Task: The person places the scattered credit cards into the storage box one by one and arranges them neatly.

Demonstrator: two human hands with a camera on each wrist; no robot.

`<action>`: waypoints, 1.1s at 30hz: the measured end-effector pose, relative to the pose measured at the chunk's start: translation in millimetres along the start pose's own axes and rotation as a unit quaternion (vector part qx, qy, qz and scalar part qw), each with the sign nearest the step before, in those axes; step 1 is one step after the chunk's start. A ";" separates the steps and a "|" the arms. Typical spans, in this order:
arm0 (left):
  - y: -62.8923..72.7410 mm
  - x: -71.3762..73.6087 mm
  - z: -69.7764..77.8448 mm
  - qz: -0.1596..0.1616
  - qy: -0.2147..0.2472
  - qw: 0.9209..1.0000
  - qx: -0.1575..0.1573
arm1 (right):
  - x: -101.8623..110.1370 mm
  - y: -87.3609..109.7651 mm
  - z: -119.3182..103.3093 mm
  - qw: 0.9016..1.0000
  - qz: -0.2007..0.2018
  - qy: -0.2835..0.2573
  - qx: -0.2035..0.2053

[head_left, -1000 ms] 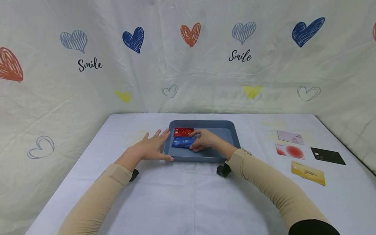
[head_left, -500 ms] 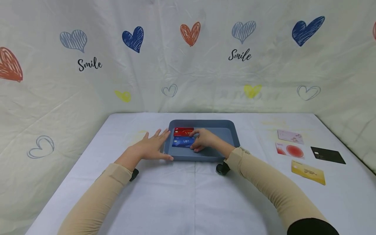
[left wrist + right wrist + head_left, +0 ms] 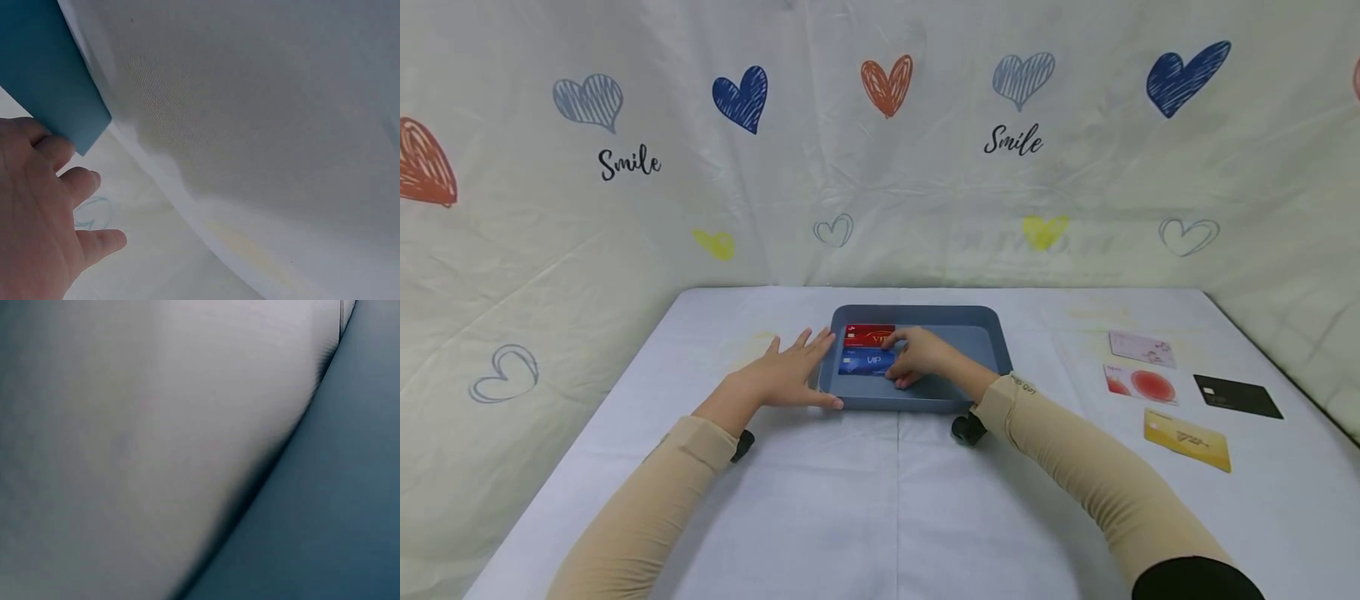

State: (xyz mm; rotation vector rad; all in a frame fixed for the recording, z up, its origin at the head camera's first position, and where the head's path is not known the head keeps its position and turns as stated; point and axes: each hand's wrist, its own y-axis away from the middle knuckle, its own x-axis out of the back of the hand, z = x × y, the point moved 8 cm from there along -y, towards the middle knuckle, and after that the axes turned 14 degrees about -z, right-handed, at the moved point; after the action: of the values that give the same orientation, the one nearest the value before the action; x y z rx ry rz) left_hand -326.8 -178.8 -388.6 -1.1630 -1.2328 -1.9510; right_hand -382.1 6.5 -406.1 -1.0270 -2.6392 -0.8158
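In the head view, a blue-grey tray (image 3: 955, 398) stands at the table's middle. Inside its left half lie a red VIP card (image 3: 865, 335) and, just in front of it, a blue VIP card (image 3: 863, 362). My right hand (image 3: 921, 354) reaches over the tray and pinches the blue card's right end, index finger at its far edge, thumb at its near edge. At the tray's left side my left hand (image 3: 786, 375) rests with fingers spread, touching the rim. The left wrist view shows its fingers (image 3: 82, 185) by the tray's corner. No fingers show in the right wrist view.
Several cards lie on the white tabletop to the right: a pale pink card (image 3: 1141, 349), a card with a red circle (image 3: 1138, 385), a black card (image 3: 1237, 397) and a gold card (image 3: 1186, 440). A heart-printed cloth (image 3: 925, 192) hangs behind the table.
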 end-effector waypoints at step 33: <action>-1.4 -0.4 1.6 -0.001 -0.006 1.000 -0.001 | 45.8 94.4 -21.8 0.988 0.032 0.104 0.114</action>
State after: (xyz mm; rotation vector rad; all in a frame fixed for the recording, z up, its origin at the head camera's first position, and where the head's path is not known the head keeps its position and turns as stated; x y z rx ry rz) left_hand -327.2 -176.8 -389.3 -1.1757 -1.2397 -1.9496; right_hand -353.0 77.5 -331.4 -0.9091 -2.4399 -0.5585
